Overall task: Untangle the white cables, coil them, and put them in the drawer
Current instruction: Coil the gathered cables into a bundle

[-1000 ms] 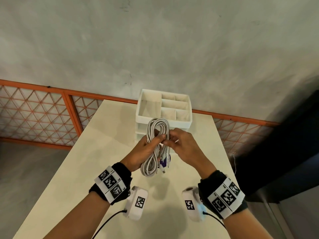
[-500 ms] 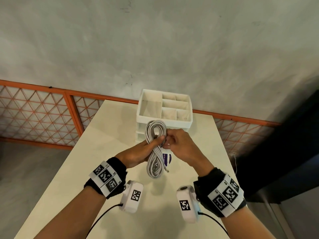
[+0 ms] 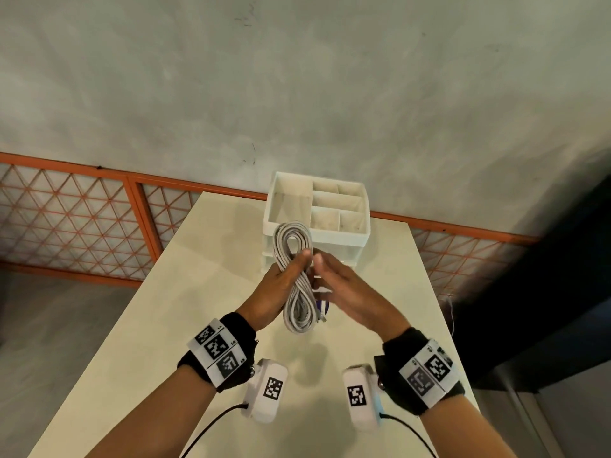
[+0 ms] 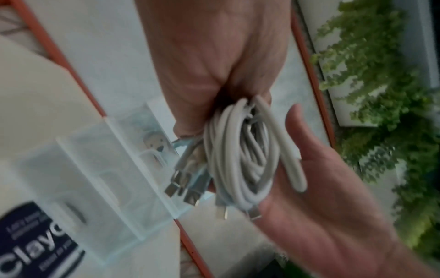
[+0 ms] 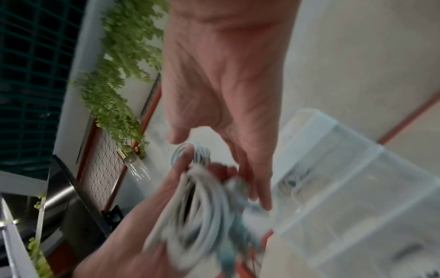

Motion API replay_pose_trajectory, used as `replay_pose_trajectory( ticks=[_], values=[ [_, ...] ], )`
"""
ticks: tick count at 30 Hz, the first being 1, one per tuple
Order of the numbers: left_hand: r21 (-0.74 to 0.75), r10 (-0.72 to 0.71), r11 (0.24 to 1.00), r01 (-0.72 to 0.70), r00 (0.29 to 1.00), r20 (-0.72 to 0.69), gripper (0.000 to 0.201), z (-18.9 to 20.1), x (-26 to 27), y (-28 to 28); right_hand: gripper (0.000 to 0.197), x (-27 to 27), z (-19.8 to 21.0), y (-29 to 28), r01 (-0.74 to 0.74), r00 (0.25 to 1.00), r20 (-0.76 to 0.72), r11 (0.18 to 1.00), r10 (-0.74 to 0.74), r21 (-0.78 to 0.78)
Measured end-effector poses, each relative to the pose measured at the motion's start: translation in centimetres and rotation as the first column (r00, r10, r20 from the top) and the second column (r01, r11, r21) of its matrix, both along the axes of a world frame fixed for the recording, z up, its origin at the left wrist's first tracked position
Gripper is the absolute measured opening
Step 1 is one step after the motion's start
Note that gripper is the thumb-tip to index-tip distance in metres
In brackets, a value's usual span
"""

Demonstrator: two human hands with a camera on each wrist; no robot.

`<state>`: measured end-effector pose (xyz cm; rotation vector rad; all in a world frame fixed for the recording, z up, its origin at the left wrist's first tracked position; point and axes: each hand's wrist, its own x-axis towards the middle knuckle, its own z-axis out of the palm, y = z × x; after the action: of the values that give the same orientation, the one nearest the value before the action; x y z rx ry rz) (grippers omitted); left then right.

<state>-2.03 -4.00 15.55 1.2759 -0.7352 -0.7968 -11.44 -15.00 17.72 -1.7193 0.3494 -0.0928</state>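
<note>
Above the table, my left hand (image 3: 281,285) grips a coiled bundle of white cables (image 3: 296,292) round its middle. The coil hangs as a long loop, and several metal connectors (image 4: 185,184) stick out near its lower end. My right hand (image 3: 344,289) is just right of the coil, fingers straight, palm toward it, holding nothing. In the left wrist view the cables (image 4: 240,150) sit against that open right palm (image 4: 321,191). The white drawer unit (image 3: 360,239) stands behind the hands at the table's far end; its drawer fronts (image 4: 107,178) look translucent, with something white blurred inside.
The cream table (image 3: 165,325) is narrow, with edges close on both sides. On top of the drawer unit is an open divided tray (image 3: 291,180). A dark blue labelled object (image 4: 35,244) lies by the unit. An orange mesh fence (image 3: 66,219) runs behind the table.
My right hand has let go of the coil and spread open beside it. The left hand keeps its grip, and the bundle has been squeezed narrower and raised a little toward the drawer unit.
</note>
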Motion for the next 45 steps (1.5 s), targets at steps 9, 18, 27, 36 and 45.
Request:
replay_pose_trajectory(
  ticks=[9, 18, 27, 36, 45],
  values=[
    [0.057, -0.237, 0.97, 0.237, 0.971, -0.009, 0.054, 0.5, 2.3, 0.5, 0.082, 1.2, -2.8, 0.9, -0.002, 0.996, -0.086, 0.998, 0.007, 0.066],
    [0.094, -0.251, 0.966, 0.243, 0.964, 0.092, 0.052, 0.4, 3.4, 0.9, 0.006, 0.7, -1.9, 1.9, -0.075, 0.996, -0.043, 0.99, 0.081, 0.119],
    [-0.316, -0.146, 0.948, -0.024, 0.851, -0.504, 0.073, -0.1, 3.0, 0.1, 0.012, 1.3, -2.6, 2.2, 0.017, 0.994, -0.108, 1.0, -0.018, -0.014],
    [-0.038, 0.156, 0.973, -0.226, 0.777, -0.61, 0.041, 0.6, 2.5, -0.9, 0.017, 0.2, -3.3, 2.1, -0.116, 0.985, -0.146, 0.978, 0.09, -0.175],
    [0.007, 0.094, 0.992, -0.128, 0.693, -0.715, 0.051, 0.2, 2.1, -0.5, 0.015, -0.6, -4.1, 2.1, -0.147, 0.976, -0.197, 0.954, 0.096, -0.26]
  ],
)
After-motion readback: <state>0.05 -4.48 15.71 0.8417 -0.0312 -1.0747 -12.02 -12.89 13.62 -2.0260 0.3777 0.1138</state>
